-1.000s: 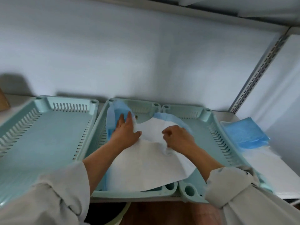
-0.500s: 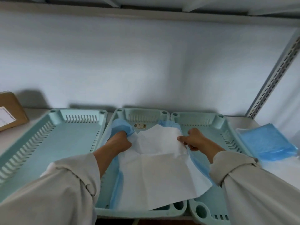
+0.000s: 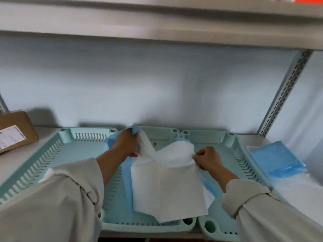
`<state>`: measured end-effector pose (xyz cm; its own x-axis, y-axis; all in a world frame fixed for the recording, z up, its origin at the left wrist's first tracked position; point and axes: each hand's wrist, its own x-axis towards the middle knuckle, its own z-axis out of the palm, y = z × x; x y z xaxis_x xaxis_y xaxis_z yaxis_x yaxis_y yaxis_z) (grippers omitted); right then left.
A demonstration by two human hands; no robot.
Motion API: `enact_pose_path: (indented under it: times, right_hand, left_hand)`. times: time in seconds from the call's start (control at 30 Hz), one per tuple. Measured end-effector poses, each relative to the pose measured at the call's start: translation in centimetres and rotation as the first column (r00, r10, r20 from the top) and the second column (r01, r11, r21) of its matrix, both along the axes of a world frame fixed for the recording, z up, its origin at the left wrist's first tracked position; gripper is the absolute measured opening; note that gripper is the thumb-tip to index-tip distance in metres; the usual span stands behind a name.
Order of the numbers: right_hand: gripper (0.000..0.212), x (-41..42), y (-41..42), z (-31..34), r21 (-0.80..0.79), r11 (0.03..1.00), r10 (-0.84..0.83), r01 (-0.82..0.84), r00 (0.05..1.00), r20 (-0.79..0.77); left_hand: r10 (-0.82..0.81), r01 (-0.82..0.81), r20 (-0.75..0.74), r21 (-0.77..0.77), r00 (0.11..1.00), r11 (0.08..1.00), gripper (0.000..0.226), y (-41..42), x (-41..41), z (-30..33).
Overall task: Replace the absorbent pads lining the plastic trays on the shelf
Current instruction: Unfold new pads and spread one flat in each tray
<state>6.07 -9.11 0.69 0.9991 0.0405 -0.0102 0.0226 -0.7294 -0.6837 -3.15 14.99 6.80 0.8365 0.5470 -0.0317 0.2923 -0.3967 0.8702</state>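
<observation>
Three pale green plastic trays stand side by side on the shelf: a left tray (image 3: pixel 57 151), a middle tray (image 3: pixel 148 226) and a right tray (image 3: pixel 232 151). An absorbent pad (image 3: pixel 167 186), white on top and blue underneath, lies crumpled over the middle tray. My left hand (image 3: pixel 125 144) grips its far left corner, lifted near the tray's back wall. My right hand (image 3: pixel 208 158) pinches the pad's right edge above the seam between the middle and right trays. The pad's near part droops over the middle tray's front.
A stack of folded blue pads (image 3: pixel 274 159) lies on the shelf to the right of the trays. A brown cardboard box (image 3: pixel 14 130) with a label sits at the far left. A slotted metal upright (image 3: pixel 284 95) rises at the right, and an upper shelf (image 3: pixel 157 20) hangs overhead.
Both hands have lifted the pad's far edge up off the middle tray. The left hand rose toward the back wall with its corner; the pad now bunches between the hands.
</observation>
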Motion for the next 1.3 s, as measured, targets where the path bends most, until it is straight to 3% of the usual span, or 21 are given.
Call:
enact_pose_path:
  times: [0.07, 0.17, 0.2, 0.27, 0.37, 0.47, 0.5, 0.57, 0.63, 0.7, 0.83, 0.93, 1.03, 1.1, 1.17, 1.3]
  right_hand:
    - [0.016, 0.2, 0.2, 1.9, 0.287, 0.947, -0.188, 0.144, 0.973, 0.133]
    - [0.007, 0.2, 0.5, 5.7, 0.781, 0.619, -0.311, 0.079, 0.938, 0.152]
    - [0.011, -0.1, 0.4, 6.8, 0.84, 0.542, -0.315, 0.027, 0.933, 0.174]
    - [0.017, -0.8, 0.2, 8.1, 0.878, 0.477, -0.317, -0.03, 0.926, 0.204]
    - [0.009, -0.8, -0.7, 7.0, 0.845, 0.521, -0.363, 0.119, 0.927, 0.093]
    - [0.009, -1.4, -2.3, 4.0, 0.638, 0.684, -0.261, 0.354, 0.935, -0.239]
    - [0.003, -2.2, -2.8, 3.3, 0.557, 0.746, -0.169, 0.365, 0.913, -0.371]
    - [0.027, -3.6, -3.6, 1.9, 0.446, 0.825, -0.097, 0.348, 0.864, -0.494]
    - [0.049, -4.1, -4.2, 0.5, 0.446, 0.816, -0.193, 0.367, 0.901, -0.387]
    - [0.068, -4.0, -4.6, -0.1, 0.478, 0.789, -0.286, 0.386, 0.919, -0.27]
    - [0.091, -3.4, -5.2, 0.4, 0.514, 0.768, -0.318, 0.382, 0.924, -0.211]
    - [0.085, -3.1, -5.9, 0.1, 0.457, 0.819, -0.252, 0.348, 0.933, -0.258]
    - [0.06, -3.7, -5.8, -0.3, 0.466, 0.823, -0.172, 0.324, 0.925, -0.338]
    - [0.069, -4.0, -5.4, -0.6, 0.407, 0.877, -0.15, 0.255, 0.951, -0.271]
    - [0.075, -4.1, -4.4, -0.6, 0.297, 0.948, -0.067, 0.114, 0.984, -0.165]
    - [0.068, -4.0, -2.1, -0.3, 0.069, 0.993, 0.102, -0.097, 0.992, -0.08]
  left_hand:
    - [0.092, -0.084, 0.136, -0.063, 0.986, 0.994, 0.035, -0.1, 0.1, 1.6]
    - [0.229, -0.192, 0.358, -0.137, 0.905, 0.972, 0.034, 0.0, 0.8, 4.2]
    - [0.228, -0.194, 0.411, -0.123, 0.883, 0.973, 0.035, 0.0, 1.0, 5.0]
    - [0.199, -0.176, 0.483, -0.094, 0.853, 0.98, 0.037, 0.0, 1.2, 6.0]
    - [0.083, -0.108, 0.42, 0.036, 0.904, 0.993, 0.042, 0.1, 1.1, 5.6]
    - [-0.105, 0.077, 0.133, 0.195, 0.986, 0.978, 0.038, 0.0, -0.3, 3.5]
    - [-0.17, 0.161, 0.036, 0.185, 0.985, 0.97, 0.036, 0.0, -1.0, 2.7]
    - [-0.317, 0.334, -0.157, 0.092, 0.935, 0.938, 0.036, -0.2, -2.5, 0.8]
    - [-0.356, 0.394, -0.3, 0.073, 0.885, 0.916, 0.04, 0.0, -3.3, -1.0]
    - [-0.291, 0.373, -0.387, 0.158, 0.875, 0.914, 0.043, 0.5, -3.5, -2.2]
    - [-0.136, 0.301, -0.495, 0.271, 0.858, 0.914, 0.046, 1.1, -3.8, -2.4]
    - [-0.096, 0.247, -0.413, 0.33, 0.906, 0.911, 0.046, 1.2, -3.6, -2.2]
    - [-0.062, 0.181, -0.358, 0.31, 0.932, 0.933, 0.058, 0.9, -3.1, -2.5]
    - [-0.028, 0.122, -0.36, 0.241, 0.932, 0.963, 0.078, 0.4, -2.4, -3.2]
    - [0.028, 0.093, -0.372, 0.302, 0.928, 0.949, 0.092, -0.4, -1.7, -3.8]
    - [-0.056, 0.22, -0.349, 0.45, 0.935, 0.866, 0.084, -3.3, 0.0, -4.8]
